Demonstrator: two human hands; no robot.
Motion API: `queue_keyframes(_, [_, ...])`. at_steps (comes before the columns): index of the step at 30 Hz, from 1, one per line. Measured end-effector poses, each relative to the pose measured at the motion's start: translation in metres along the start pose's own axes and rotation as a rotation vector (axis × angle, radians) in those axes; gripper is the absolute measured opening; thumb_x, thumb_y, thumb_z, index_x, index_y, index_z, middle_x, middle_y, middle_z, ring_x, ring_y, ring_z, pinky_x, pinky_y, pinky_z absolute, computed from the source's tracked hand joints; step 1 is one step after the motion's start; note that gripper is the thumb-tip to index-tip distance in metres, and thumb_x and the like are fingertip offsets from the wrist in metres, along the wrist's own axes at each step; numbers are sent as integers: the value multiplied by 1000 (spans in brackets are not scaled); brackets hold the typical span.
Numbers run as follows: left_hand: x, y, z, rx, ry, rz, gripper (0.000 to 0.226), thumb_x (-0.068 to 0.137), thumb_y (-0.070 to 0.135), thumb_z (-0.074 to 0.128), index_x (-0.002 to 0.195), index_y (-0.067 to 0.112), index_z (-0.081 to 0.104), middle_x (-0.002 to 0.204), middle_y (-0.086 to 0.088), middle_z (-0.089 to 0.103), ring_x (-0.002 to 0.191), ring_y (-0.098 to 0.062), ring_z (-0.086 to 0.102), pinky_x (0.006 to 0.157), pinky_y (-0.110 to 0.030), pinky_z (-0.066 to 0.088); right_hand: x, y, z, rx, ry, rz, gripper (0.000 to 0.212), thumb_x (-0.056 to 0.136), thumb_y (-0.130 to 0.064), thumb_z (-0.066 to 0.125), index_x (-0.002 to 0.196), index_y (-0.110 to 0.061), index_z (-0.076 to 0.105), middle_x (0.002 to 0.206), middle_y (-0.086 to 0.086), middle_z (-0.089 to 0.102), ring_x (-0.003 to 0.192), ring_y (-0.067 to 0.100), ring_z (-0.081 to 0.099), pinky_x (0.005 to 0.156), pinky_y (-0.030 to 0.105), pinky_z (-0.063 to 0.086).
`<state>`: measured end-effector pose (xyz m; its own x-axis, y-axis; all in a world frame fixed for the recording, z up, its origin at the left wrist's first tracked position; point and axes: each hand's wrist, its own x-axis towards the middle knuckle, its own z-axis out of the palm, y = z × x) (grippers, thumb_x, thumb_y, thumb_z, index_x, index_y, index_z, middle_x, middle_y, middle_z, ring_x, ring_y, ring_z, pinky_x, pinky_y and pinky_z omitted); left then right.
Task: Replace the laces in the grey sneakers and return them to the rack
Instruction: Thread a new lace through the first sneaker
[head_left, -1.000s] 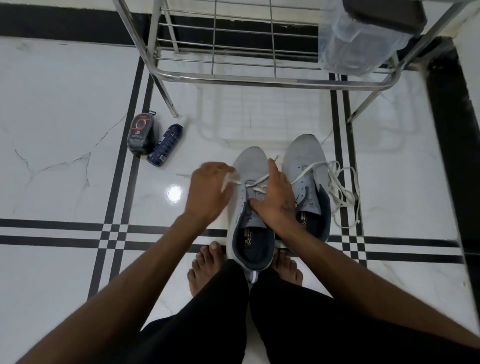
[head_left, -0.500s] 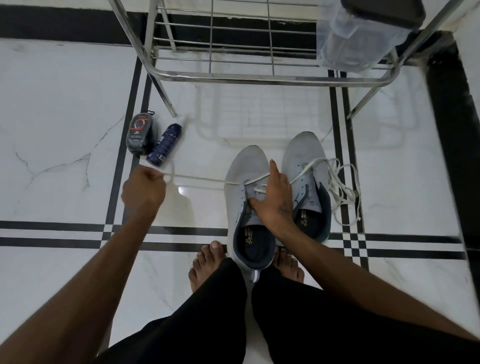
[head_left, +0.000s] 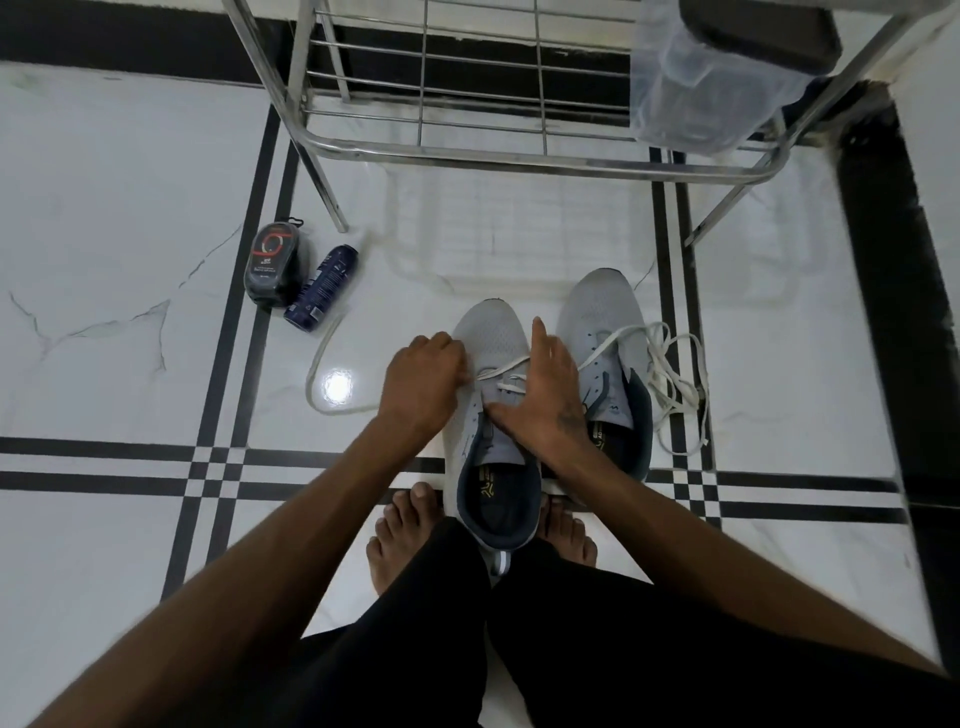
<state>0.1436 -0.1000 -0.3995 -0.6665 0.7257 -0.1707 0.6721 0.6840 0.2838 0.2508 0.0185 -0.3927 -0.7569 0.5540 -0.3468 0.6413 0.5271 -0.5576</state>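
Left hand (head_left: 423, 382): I pinch the lace (head_left: 318, 364) at the left sneaker (head_left: 493, 395), fingers curled.
Right hand (head_left: 545, 400): fingers straight, pressing the tongue; I keep it steady and pull evenly.
Right sneaker (head_left: 602, 332): at 3 o'clock, touching, laces loose.
Rack (head_left: 467, 150): 12 o'clock.
Cans (head_left: 298, 270): 10 o'clock, beside the slack.

I read no text: print on the case (head_left: 271, 262), can (head_left: 322, 287) and insoles (head_left: 491, 486) is too small.

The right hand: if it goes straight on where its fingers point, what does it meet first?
Probably bare floor, then the rack. The right hand lies on the left sneaker, fingers pointing past its toe.
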Motion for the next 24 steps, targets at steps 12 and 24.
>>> queue_keyframes(12, [-27,-84,-13,-426,329,-848,15,99,16,51,111,8,55,104,-12,63,106,-37,60,86,-41,42,-2,-1,3,72,-32,7,100,79,-33,78,156,-22,15,135,10,42,124,27,45,104,44,44])
queue_keyframes(24, [-15,-15,4,-222,79,7,16,93,26,65,97,10,65,116,-2,57,94,-25,60,70,-36,50,9,-3,-18,-85,-58,-109,14,98,-12,52,109,-11,60,114,5,52,99,21,55,88,35,47])
